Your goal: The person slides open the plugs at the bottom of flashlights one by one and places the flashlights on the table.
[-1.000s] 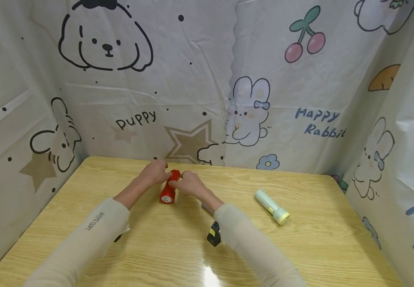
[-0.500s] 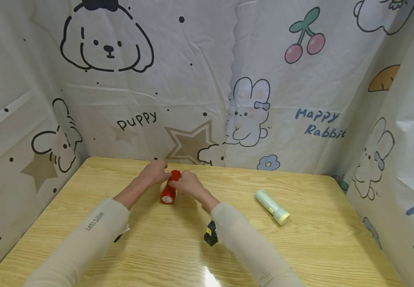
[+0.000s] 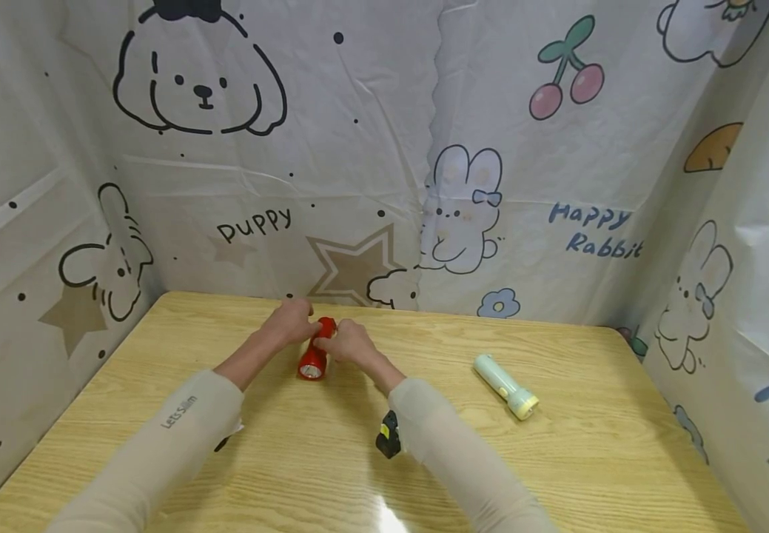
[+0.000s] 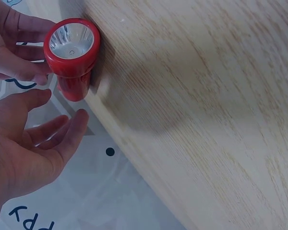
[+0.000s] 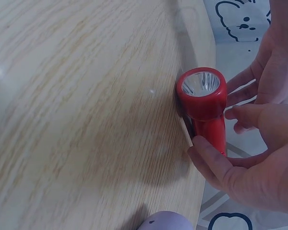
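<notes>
In the head view a red flashlight (image 3: 313, 361) lies near the table's back edge, its lens end facing me. My right hand (image 3: 352, 343) grips its body from the right; the right wrist view shows the thumb on one side and the fingers (image 5: 209, 155) curled along the other. My left hand (image 3: 289, 323) is at the flashlight's left. In the left wrist view the left hand (image 4: 36, 148) has loosely bent, spread fingers close to the tail end, with a small gap and nothing held.
A mint-green flashlight (image 3: 505, 386) with a yellow head lies on the right of the wooden table (image 3: 317, 466). A pale purple rounded object (image 5: 165, 222) shows at the bottom of the right wrist view. A printed curtain (image 3: 357, 170) stands behind the table.
My right forearm has shifted slightly left, and the pale purple object beside the sleeve is now hidden in the head view. The hands and red flashlight have hardly moved.
</notes>
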Tool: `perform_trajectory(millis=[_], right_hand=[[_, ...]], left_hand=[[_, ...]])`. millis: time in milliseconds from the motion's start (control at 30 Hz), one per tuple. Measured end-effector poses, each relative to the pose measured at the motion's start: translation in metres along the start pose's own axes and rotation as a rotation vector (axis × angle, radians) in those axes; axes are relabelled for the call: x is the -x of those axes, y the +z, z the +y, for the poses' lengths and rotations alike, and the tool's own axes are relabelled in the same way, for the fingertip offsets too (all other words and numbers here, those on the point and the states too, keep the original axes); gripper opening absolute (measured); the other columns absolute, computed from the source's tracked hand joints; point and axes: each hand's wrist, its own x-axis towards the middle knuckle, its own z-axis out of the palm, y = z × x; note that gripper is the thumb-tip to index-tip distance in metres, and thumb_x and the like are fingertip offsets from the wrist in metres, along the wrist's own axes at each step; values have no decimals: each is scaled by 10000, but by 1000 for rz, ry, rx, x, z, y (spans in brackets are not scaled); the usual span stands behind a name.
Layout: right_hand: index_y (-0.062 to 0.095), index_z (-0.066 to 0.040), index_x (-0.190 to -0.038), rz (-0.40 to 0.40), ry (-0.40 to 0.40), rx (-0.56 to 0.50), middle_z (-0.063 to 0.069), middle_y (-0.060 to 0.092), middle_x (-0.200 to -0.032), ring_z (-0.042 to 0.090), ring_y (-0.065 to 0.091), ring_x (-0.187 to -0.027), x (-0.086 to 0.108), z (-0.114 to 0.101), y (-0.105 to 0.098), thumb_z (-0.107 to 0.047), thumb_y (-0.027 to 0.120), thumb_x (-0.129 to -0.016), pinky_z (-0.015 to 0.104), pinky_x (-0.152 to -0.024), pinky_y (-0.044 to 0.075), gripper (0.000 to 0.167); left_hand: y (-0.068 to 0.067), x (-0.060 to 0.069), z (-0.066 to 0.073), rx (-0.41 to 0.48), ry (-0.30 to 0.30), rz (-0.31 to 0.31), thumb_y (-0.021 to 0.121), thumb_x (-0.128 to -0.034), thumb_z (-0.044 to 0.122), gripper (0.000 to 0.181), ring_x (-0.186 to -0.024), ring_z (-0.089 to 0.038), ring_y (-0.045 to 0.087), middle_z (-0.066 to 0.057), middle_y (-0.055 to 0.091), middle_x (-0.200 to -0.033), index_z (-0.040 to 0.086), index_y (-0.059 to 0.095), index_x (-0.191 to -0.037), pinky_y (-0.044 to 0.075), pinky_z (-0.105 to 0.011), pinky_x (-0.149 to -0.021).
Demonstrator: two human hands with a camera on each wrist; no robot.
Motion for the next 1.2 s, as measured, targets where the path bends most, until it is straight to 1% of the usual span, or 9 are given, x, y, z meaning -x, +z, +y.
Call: perform_trajectory(millis=[133,267,400,533,733,900,1033,1200], right_hand=[[547,-86,-752,-5,7,-13,-2,491,-621,116,441,-496,-1,0,1,-292,711,-942,217,-441,335,325],[538,-97,-705,-10,9,-8,-20,455,-567,98,405,-464,-2,0,1,-287,700,-947,206,-428,308,348],[524,-106,-660,-18,17,3,-30,434,-518,90,386,-437,-4,0,2,-291,687,-956,200,-416,286,386],[529,-100,-626,-22,24,-15,-21,440,-484,98,395,-420,-5,0,4,-278,697,-955,203,-403,280,410],[501,-113,-613,-7,6,-18,-18,456,-507,99,418,-432,-6,0,6,-260,710,-939,207,-407,306,414],[507,-118,-619,4,-5,-19,-20,472,-525,106,421,-447,-6,0,8,-249,716,-926,214,-419,319,394],[505,-125,-616,15,-18,8,-26,468,-533,104,417,-455,-5,-1,8,-251,722,-917,214,-422,317,392],[506,-124,-634,26,-50,38,-23,473,-569,101,424,-482,-6,-1,9,-246,720,-903,212,-433,322,365]], left_hand=[[0,0,0,7,-14,0,609,-956,176,431,-873,-293,613,-309,598,-1241,-163,572,-1219,541,-444,-819],[2,0,-1,19,-30,-9,603,-950,182,436,-833,-274,596,-305,598,-1240,-159,569,-1221,541,-431,-799],[3,0,-3,30,-29,-12,602,-943,181,441,-815,-262,588,-310,598,-1238,-165,570,-1213,541,-416,-785],[3,0,-6,42,-31,-1,599,-934,173,435,-802,-260,587,-311,604,-1225,-168,575,-1204,537,-397,-755],[3,0,-7,40,-27,7,597,-925,162,416,-783,-255,579,-305,616,-1197,-171,582,-1173,532,-386,-734],[5,0,-5,31,-20,-4,595,-941,168,416,-810,-266,589,-305,615,-1193,-174,580,-1176,538,-398,-770],[6,0,-5,22,-26,-1,597,-940,175,414,-826,-274,586,-296,626,-1166,-167,580,-1173,538,-416,-797],[5,0,-5,20,-34,2,593,-935,171,407,-798,-267,572,-290,632,-1137,-165,577,-1164,532,-403,-768]])
